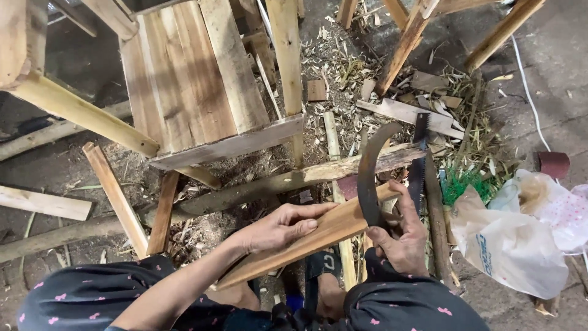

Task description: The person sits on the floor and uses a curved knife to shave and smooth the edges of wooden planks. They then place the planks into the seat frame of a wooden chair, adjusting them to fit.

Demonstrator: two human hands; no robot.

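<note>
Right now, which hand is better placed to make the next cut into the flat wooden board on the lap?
Probably the right hand: it grips the curved dark metal sickle blade, whose edge lies across the flat wooden board. The left hand lies flat on the board, steadying it.

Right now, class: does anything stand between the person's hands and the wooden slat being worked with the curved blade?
Nothing visible does. The left hand lies flat on the wooden slat, pressing it down. The right hand grips the curved blade, whose edge meets the slat's upper end directly. A handsaw lies behind, apart.
</note>
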